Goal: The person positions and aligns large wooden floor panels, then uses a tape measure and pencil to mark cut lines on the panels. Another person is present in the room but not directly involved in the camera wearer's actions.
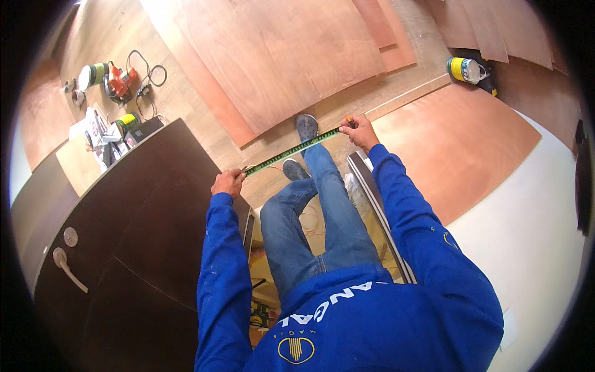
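Note:
A green tape measure blade (291, 151) with dark markings stretches between my hands in front of my legs, sloping up to the right. My left hand (229, 183) pinches its left end beside the edge of a dark brown door (142, 229). At the other end, my right hand (361, 132) is closed around the blade. A small yellow-orange and dark piece (351, 121) pokes out of the right fingers; its kind is unclear. Below the blade are my jeans (338, 211) and grey shoes (306, 128).
Thin wooden sheets (279, 56) lie ahead on the wood floor, with another sheet (452, 146) at right. A red power tool (119, 82) with a coiled cord sits far left near cans (93, 75). Another can (466, 70) stands far right. The door carries a lever handle (69, 271).

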`<move>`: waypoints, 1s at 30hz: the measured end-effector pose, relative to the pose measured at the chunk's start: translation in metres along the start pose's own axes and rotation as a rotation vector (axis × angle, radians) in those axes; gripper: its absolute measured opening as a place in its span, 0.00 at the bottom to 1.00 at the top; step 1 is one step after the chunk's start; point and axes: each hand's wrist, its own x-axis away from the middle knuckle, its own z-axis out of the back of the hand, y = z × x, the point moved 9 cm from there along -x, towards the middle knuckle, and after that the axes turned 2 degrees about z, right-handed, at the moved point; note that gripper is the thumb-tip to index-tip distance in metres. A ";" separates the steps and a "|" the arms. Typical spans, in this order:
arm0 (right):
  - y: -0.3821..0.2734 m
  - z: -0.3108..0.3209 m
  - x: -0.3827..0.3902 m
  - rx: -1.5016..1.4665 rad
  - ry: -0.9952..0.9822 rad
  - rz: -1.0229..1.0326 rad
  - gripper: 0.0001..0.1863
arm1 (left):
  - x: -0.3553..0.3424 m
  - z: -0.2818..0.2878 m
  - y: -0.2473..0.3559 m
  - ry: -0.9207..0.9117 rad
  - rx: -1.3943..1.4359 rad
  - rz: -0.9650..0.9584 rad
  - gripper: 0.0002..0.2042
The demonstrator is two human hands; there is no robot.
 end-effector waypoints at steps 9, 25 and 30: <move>0.027 -0.017 -0.074 0.074 0.019 0.139 0.07 | -0.085 -0.041 -0.008 0.002 0.024 0.040 0.13; 0.170 -0.087 -0.285 0.131 -0.078 0.221 0.06 | -0.329 -0.188 -0.039 0.035 0.118 -0.008 0.14; 0.189 -0.102 -0.321 0.143 -0.112 0.283 0.07 | -0.393 -0.219 -0.053 -0.003 0.278 -0.097 0.14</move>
